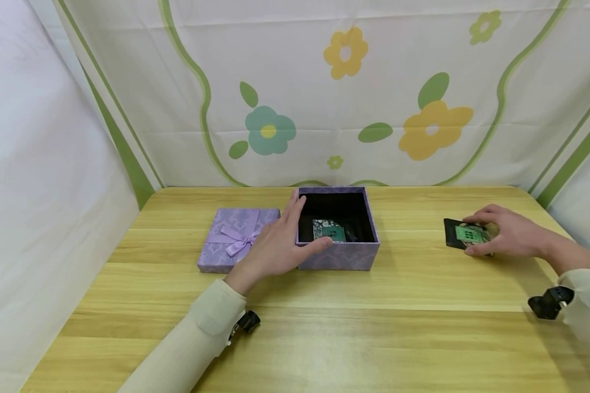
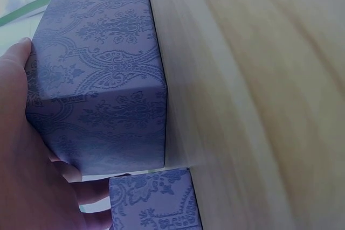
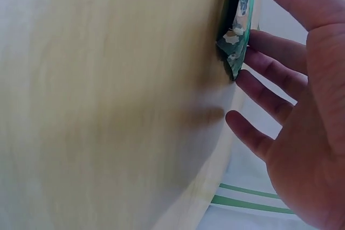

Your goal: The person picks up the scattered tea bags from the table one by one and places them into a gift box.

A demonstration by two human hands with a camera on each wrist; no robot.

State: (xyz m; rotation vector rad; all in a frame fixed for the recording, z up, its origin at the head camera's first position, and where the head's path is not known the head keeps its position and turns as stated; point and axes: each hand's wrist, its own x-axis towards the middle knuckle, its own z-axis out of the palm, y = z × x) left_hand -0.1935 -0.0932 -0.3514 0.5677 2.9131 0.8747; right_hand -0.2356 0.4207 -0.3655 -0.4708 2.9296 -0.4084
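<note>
A purple patterned box (image 1: 337,255) without its lid stands at the table's middle, its inside black. In it lies a sachet (image 1: 336,233) with a floral print and a green label. My left hand (image 1: 281,244) rests at the box's left side, fingers straight along the wall and thumb over the front rim. At the right, my right hand (image 1: 513,234) pinches a similar small dark sachet (image 1: 470,233) with a green label, thumb at its near edge and fingers at its far edge. In the right wrist view that sachet (image 3: 237,30) appears edge-on, close over the wood.
The purple lid (image 1: 221,232) with a ribbon bow lies on the table left of the box, partly behind my left hand. A flowered curtain (image 1: 319,98) hangs along the table's back edge. White cloth (image 1: 44,191) hangs at the left side. The wooden table (image 1: 314,338) extends toward me.
</note>
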